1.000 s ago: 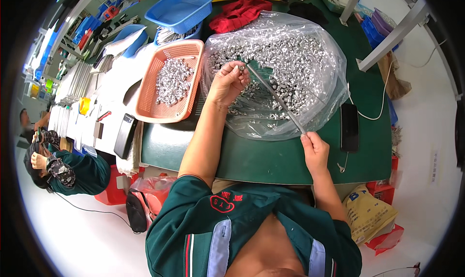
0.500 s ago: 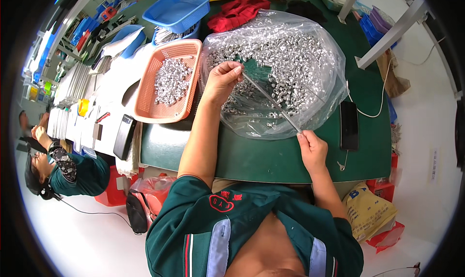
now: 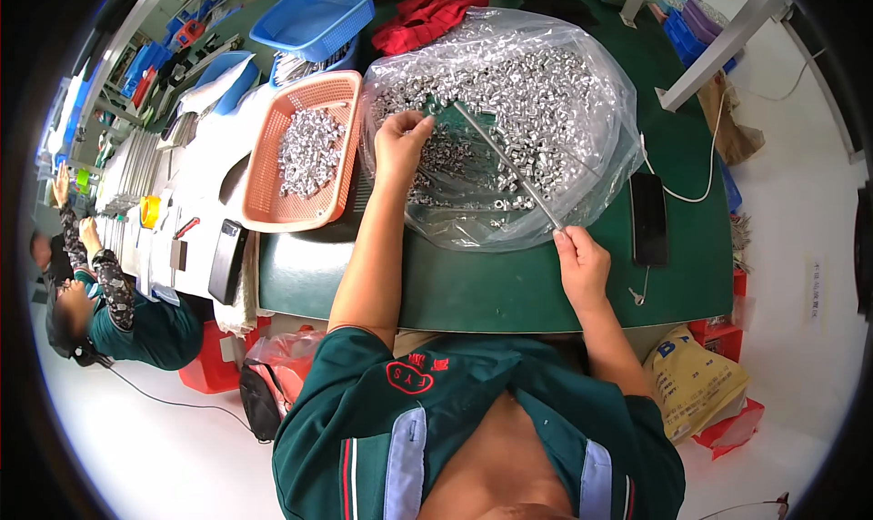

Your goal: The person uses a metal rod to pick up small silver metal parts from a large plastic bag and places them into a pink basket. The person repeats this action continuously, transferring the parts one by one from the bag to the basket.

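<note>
My right hand (image 3: 584, 267) pinches the near end of a thin grey metal rod (image 3: 509, 166), which slants up and left over a big clear plastic bag (image 3: 473, 233). Loose in the bag lie a great many small silvery metal pieces (image 3: 555, 111). My left hand (image 3: 400, 147) is apart from the rod's far end, over the bag's left part. Its thumb and fingers are pressed together, and whatever they may hold is too small or hidden to tell.
Left of the bag stands an orange mesh basket (image 3: 259, 188) with similar metal pieces. Blue baskets (image 3: 314, 20) and a red cloth (image 3: 427, 18) lie behind. A black phone (image 3: 648, 224) rests right on the green table (image 3: 491, 292). A co-worker (image 3: 136, 320) sits at the far left.
My left hand has come off the rod's far end, slightly left of it. My right hand still holds the near end. The view has shifted a little, and the co-worker's arm has risen.
</note>
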Demonstrator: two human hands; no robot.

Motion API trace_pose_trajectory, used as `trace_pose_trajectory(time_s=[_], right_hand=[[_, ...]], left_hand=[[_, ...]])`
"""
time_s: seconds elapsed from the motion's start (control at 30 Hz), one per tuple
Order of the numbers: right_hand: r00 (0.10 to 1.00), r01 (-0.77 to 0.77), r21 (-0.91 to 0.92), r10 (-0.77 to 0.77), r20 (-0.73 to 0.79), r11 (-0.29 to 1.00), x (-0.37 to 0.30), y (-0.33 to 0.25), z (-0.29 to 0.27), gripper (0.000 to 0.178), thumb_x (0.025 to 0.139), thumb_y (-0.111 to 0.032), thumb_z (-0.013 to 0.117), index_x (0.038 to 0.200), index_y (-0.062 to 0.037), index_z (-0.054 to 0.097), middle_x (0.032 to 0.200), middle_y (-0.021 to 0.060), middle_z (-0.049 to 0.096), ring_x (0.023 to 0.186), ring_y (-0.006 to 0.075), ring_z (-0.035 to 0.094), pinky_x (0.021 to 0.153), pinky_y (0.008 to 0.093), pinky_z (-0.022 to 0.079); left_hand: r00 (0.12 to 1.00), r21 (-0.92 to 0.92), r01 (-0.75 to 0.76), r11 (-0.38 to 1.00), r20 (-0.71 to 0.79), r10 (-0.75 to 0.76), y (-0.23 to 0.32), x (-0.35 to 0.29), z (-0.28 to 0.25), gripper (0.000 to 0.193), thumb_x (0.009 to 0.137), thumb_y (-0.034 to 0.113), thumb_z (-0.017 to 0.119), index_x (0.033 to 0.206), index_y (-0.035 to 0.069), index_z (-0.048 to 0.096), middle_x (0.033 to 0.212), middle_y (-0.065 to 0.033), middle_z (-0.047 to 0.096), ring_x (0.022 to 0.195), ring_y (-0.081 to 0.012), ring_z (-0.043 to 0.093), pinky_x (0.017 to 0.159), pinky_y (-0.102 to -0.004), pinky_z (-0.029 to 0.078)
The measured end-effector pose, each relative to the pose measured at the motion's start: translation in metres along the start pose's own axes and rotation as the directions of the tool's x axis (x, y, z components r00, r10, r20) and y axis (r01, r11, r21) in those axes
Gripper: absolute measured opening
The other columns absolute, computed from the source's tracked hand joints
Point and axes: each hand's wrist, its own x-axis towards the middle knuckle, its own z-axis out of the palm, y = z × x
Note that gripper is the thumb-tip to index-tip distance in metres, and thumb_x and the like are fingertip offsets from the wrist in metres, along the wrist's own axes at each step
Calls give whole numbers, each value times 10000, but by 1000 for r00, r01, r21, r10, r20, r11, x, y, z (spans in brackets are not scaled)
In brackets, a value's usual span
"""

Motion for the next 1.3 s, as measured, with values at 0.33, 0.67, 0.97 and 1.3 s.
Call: trace_pose_trajectory(time_s=[0.33,0.67,0.97,1.3], right_hand=[[991,-126,159,130,-18,979,0,8,-6,145,902,-142,627,862,-4,605,592,37,493,528,84,423,492,258,376],[991,-132,161,135,-8,978,0,10,-8,135,888,-128,636,849,-3,608,595,56,518,514,103,442,491,265,383],[991,-133,158,137,-14,978,1,8,-9,126,884,-119,636,852,0,608,589,61,515,509,108,448,492,266,385],[996,-66,148,56,72,987,0,2,-9,127,885,-112,633,840,2,600,596,47,513,521,93,447,495,257,382]], left_hand=[[807,442,-533,721,520,278,27,-8,59,160,751,144,670,893,79,703,878,-122,656,901,-313,618,784,-394,492],[779,535,-601,594,557,288,12,-5,75,169,783,108,632,935,55,684,893,-142,637,934,-338,599,816,-427,483],[869,192,-247,950,479,129,18,-7,56,179,837,68,638,1004,4,630,954,-118,672,871,-254,631,797,-354,496],[851,-765,340,548,497,166,14,4,8,147,889,104,641,1002,13,622,874,-89,639,755,-166,592,740,-297,489]])
